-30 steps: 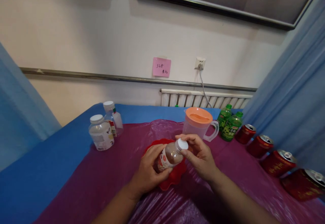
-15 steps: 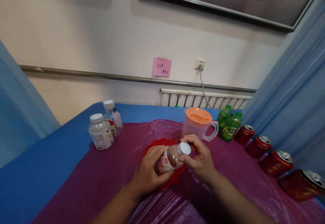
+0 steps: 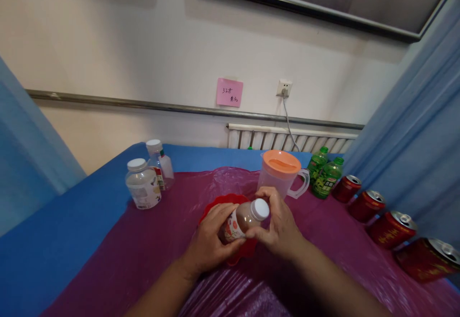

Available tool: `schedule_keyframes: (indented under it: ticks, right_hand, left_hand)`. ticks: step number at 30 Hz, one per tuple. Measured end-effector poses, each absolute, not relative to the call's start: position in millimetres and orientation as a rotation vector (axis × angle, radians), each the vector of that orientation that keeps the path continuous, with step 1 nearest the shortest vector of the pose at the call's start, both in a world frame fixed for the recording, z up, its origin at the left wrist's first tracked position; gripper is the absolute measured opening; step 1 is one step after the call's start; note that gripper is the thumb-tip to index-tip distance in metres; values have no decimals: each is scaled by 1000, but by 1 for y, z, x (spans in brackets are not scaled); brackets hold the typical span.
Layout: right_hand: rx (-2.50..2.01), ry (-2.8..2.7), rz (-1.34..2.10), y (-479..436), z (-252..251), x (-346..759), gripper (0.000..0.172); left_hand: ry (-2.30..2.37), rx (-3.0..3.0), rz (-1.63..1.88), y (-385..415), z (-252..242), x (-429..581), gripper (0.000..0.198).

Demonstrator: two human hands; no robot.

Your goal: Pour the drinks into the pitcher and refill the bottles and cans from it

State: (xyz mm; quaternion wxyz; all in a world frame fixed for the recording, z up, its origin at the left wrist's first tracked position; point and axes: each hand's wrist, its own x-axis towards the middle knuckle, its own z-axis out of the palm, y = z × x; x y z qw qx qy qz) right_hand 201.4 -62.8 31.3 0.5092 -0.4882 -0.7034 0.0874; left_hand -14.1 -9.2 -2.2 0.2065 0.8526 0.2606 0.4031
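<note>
A clear bottle [image 3: 247, 218] with a white screw cap, a patterned label and brownish contents tilts to the right in my hands. My left hand [image 3: 212, 235] is wrapped round its lower body. Curved round the capped end is my right hand [image 3: 282, 223]. Its thumb rests against the bottle's shoulder below the cap, and its fingertips are partly hidden behind the cap. Underneath lies a red scalloped dish [image 3: 230, 199], largely covered by the hands and bottle. Just behind my right hand stands a clear pitcher [image 3: 268, 179] with an orange lid.
Two white-capped clear containers, a wide jar [image 3: 143, 190] and a slimmer bottle [image 3: 165, 168], stand at the left. Two green bottles [image 3: 325, 182] and a row of several red cans [image 3: 391, 230] line the right. Purple plastic sheeting [image 3: 151, 259] covers part of the blue tabletop [image 3: 46, 240].
My right thumb has slid from the cap's edge down onto the bottle's shoulder, and that hand has turned slightly. My left hand keeps its hold. The view has shifted a little.
</note>
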Motion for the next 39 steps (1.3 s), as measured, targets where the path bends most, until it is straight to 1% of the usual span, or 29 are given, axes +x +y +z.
schedule_keyframes:
  ticks: [1, 2, 3, 5, 8, 9, 10, 13, 14, 17, 19, 20, 21, 24, 25, 26, 28, 30, 31, 33, 37, 39]
  right_hand:
    - [-1114, -1720, 242, -66, 32, 202, 71]
    - [-1056, -1743, 273, -70, 33, 202, 71]
    - [-1010, -1765, 295, -73, 33, 203, 66]
    - [-963, -1796, 282, -77, 35, 205, 49]
    - [-990, -1772, 185, -76, 37, 208, 32]
    - [-1025, -1736, 169, -75, 37, 208, 29]
    - [-1064, -1695, 168, -74, 37, 208, 32]
    - [-1099, -1640, 253, -74, 38, 207, 55]
    - [-1078, -1653, 297, -75, 37, 206, 57]
    - [-1014, -1712, 365, -75, 35, 205, 47]
    - [-1033, -1689, 307, -74, 33, 204, 38]
    - [-1056, -1653, 277, -73, 31, 204, 36]
    - [-1074, -1610, 264, -72, 30, 203, 39]
    - [-1049, -1549, 340, -73, 30, 202, 57]
    - [-1024, -1571, 375, -74, 31, 201, 59]
    - [-1003, -1605, 394, -75, 32, 201, 56]
    - [-998, -1646, 389, -75, 33, 200, 46]
    - [-1050, -1598, 347, -74, 33, 199, 34]
    - [-1087, -1549, 327, -73, 32, 199, 31]
    - [-1138, -1465, 306, -73, 31, 197, 34]
    - [-1076, -1516, 320, -77, 30, 196, 53]
    - [-1048, -1569, 345, -79, 29, 197, 53]
  left_hand:
    - [736, 2357, 1132, -9, -1, -14, 60]
    - [747, 2343, 1140, -9, -1, -14, 60]
    - [754, 2333, 1149, -8, -1, -14, 61]
    - [757, 2329, 1157, -7, -1, -15, 61]
    - [761, 2344, 1150, -7, -4, -15, 63]
    - [761, 2349, 1143, -7, -5, -15, 63]
    - [759, 2351, 1136, -7, -5, -15, 62]
    - [751, 2341, 1125, -8, -4, -15, 62]
    - [754, 2335, 1125, -7, -3, -15, 62]
    - [767, 2329, 1122, -7, -2, -15, 61]
    - [770, 2337, 1124, -7, -2, -15, 61]
    - [771, 2344, 1123, -7, -2, -15, 61]
    - [773, 2351, 1119, -7, -2, -15, 61]
    - [772, 2357, 1107, -8, -2, -16, 60]
    - [771, 2355, 1111, -8, -2, -16, 61]
    - [770, 2354, 1118, -8, -2, -16, 61]
    - [764, 2354, 1135, -8, -3, -16, 61]
    - [762, 2354, 1145, -8, -2, -16, 62]
    - [763, 2352, 1147, -8, -2, -16, 61]
    - [764, 2344, 1146, -9, 0, -15, 60]
    - [765, 2334, 1129, -10, 5, -14, 57]
    - [769, 2328, 1124, -10, 5, -14, 57]
